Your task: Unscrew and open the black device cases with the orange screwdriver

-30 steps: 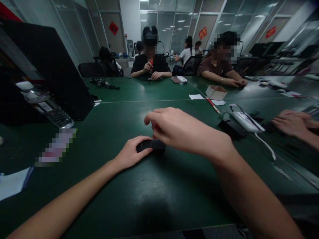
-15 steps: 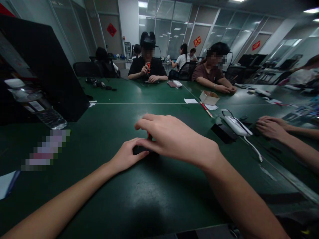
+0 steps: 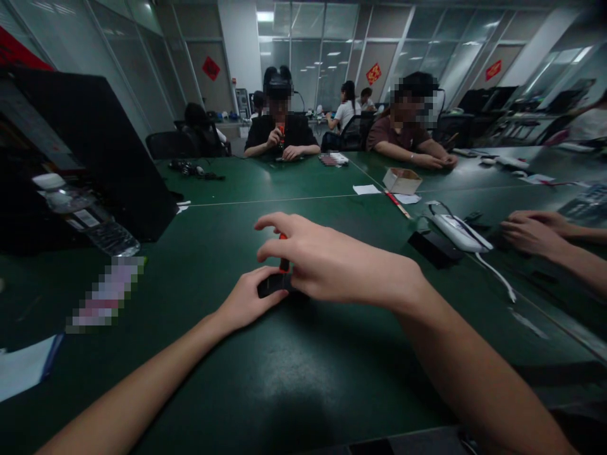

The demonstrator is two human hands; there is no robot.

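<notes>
A small flat black object (image 3: 272, 285) lies on the green table under my hands; its kind I cannot make out. My left hand (image 3: 251, 294) grips it at the left, thumb along the near side and fingers along the far side. Above it, my right hand (image 3: 308, 256) is curled loosely around an upright screwdriver (image 3: 284, 262) with an orange-red and black handle. The screwdriver's lower end points down at the black object, but its tip is hidden. My palm covers the right part of the black object.
A water bottle (image 3: 90, 215) leans by a large black panel (image 3: 109, 158) at left. Rightward are a small open box (image 3: 402, 181), a white power strip (image 3: 459, 231) and a black box (image 3: 434, 248). Another person's hands (image 3: 535, 232) rest at far right. Across the table (image 3: 227, 234), a person (image 3: 282, 136) holds a similar tool.
My right fingers have lifted and spread a little around the screwdriver, showing more of its handle. My left hand stays on the black object. The whole view has shifted slightly.
</notes>
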